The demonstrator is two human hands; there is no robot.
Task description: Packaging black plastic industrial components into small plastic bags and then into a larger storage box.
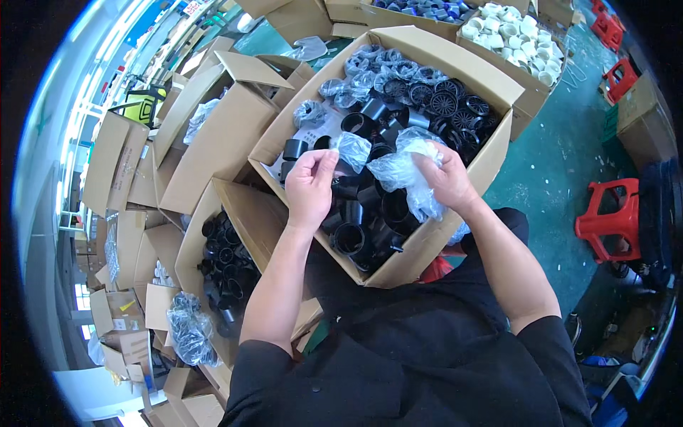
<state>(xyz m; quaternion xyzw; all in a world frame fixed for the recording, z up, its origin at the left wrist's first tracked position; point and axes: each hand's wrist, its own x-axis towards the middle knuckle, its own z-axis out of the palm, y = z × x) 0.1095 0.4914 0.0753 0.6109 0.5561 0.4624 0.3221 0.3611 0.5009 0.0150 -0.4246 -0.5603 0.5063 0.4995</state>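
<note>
Over an open cardboard box (491, 178) both hands are raised in front of me. My left hand (311, 186) pinches the edge of a small clear plastic bag (353, 151) between thumb and fingers. Crumpled clear plastic bags (407, 171) are bunched in my right hand (448, 174), its fingers closed round them. Below lie loose black pipe fittings (350, 238), round and hollow. Black spoked round parts (444, 104) fill the far right of the box, and bagged black parts (370, 64) sit at its far side.
Another box to the left holds black fittings (226, 256). A bagged bundle (191, 329) lies beside it. White fittings (516, 39) and blue parts (427, 8) stand at the back. Red stools (610, 219) are on the green floor (544, 192) at right; cardboard boxes (220, 135) crowd the left.
</note>
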